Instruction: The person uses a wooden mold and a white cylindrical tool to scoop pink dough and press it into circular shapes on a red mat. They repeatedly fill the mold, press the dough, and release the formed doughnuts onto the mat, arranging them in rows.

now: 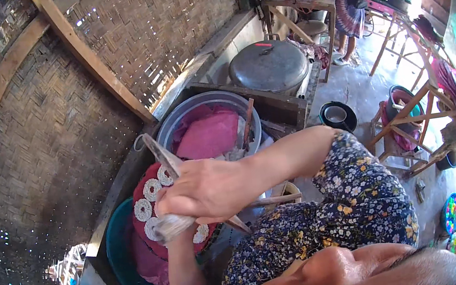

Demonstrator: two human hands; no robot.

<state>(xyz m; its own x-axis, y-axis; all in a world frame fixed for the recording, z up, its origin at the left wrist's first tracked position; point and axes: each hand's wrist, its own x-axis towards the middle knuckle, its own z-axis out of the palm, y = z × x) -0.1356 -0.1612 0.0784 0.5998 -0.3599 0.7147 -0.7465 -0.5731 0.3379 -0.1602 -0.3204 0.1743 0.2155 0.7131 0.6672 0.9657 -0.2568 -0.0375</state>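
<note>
Several white coiled rings were arranged on a round red tray, mostly toward its left and upper edges, with one set near its lower right edge. Much of the tray was covered from view by the right hand, whose fingers were bent well inward and closed over a wooden bar; the bar's far end was extended past the tray's upper edge. A pale, blurred object was seen just below these fingers; its kind could not be determined. The left forearm was raised across the tray's lower edge, and the left hand was hidden behind the right, so that neither the spread nor the hold of its fingers could be told. The upper right edge of a green basin was overlapped by the tray. A grey basin containing pink cloth was placed just beyond the tray's upper edge, and a lidded metal pot was positioned farther off.
</note>
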